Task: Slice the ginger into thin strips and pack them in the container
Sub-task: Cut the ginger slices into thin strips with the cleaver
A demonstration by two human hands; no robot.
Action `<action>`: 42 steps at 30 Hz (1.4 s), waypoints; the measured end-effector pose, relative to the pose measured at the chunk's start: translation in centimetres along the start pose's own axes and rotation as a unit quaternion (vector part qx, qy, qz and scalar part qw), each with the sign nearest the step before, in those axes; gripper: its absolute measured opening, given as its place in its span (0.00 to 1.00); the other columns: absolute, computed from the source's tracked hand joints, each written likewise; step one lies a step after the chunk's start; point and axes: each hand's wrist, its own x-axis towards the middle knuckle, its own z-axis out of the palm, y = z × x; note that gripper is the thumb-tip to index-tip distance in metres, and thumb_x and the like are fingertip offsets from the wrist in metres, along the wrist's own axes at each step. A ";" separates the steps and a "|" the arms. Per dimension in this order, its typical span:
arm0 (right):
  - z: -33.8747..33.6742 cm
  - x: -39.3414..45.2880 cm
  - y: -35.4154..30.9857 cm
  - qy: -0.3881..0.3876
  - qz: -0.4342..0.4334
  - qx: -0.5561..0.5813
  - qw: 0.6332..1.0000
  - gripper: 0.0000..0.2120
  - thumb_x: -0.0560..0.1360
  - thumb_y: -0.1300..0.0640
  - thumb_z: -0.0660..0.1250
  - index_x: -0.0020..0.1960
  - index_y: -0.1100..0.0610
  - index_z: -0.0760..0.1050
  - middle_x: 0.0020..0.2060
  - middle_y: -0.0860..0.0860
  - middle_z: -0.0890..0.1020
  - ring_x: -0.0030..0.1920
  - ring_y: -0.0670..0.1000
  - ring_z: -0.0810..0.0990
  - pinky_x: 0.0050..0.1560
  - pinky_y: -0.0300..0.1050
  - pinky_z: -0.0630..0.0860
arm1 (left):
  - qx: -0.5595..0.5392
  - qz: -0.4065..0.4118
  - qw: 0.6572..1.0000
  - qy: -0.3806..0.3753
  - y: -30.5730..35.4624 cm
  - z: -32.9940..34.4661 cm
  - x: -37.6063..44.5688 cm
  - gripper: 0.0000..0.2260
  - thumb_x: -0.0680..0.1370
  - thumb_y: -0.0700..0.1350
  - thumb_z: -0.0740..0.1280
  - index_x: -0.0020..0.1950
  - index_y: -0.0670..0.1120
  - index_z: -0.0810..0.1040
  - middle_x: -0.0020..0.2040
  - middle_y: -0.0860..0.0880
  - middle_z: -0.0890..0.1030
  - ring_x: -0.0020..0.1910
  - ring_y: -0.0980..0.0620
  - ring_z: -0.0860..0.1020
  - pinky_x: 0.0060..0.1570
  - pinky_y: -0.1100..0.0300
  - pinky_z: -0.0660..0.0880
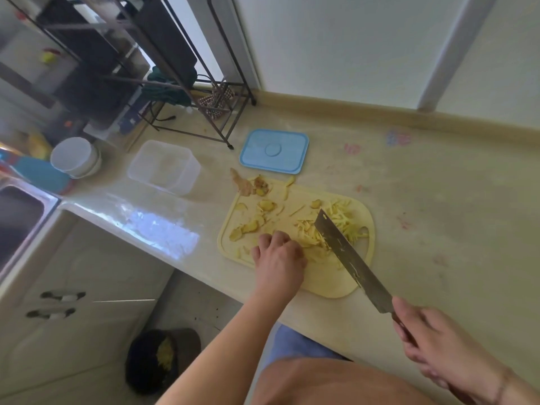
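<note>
The left hand (279,254) presses with curled fingers on ginger slices (309,244) on the cutting board (327,285), and the right hand (423,334) grips the cleaver (347,255). For thin strips, I would keep the fingertips tucked back and the blade close to the knuckles. The container (165,168) stands open on the worktop (438,200), apart from the board.
</note>
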 end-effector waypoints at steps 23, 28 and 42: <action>0.4 0.9 0.5 -0.026 -0.021 -0.007 0.999 0.33 0.63 0.24 0.55 0.35 0.56 0.65 0.27 0.55 0.62 0.24 0.49 0.56 0.24 0.36 0.55 | -0.187 -0.235 0.953 0.044 -2.1 -0.3 -2.7 0.06 0.77 0.56 0.69 0.50 0.57 0.80 0.48 0.57 0.76 0.55 0.53 0.67 0.56 0.55 0.62; 0.3 0.9 0.4 -0.027 -0.028 -0.024 0.999 0.34 0.61 0.23 0.55 0.34 0.56 0.64 0.26 0.54 0.62 0.24 0.49 0.57 0.25 0.37 0.56 | -0.125 -0.174 0.972 0.094 -1.7 0.6 -3.4 0.09 0.76 0.56 0.71 0.53 0.55 0.84 0.52 0.58 0.78 0.56 0.52 0.69 0.54 0.57 0.56; 0.6 0.4 0.2 -0.036 -0.024 -0.018 0.999 0.26 0.72 0.35 0.54 0.36 0.59 0.65 0.25 0.52 0.62 0.21 0.49 0.58 0.21 0.35 0.57 | -0.398 -0.277 0.871 0.074 2.6 -0.6 -3.7 0.06 0.76 0.53 0.72 0.39 0.58 0.83 0.39 0.61 0.83 0.46 0.60 0.79 0.56 0.55 0.76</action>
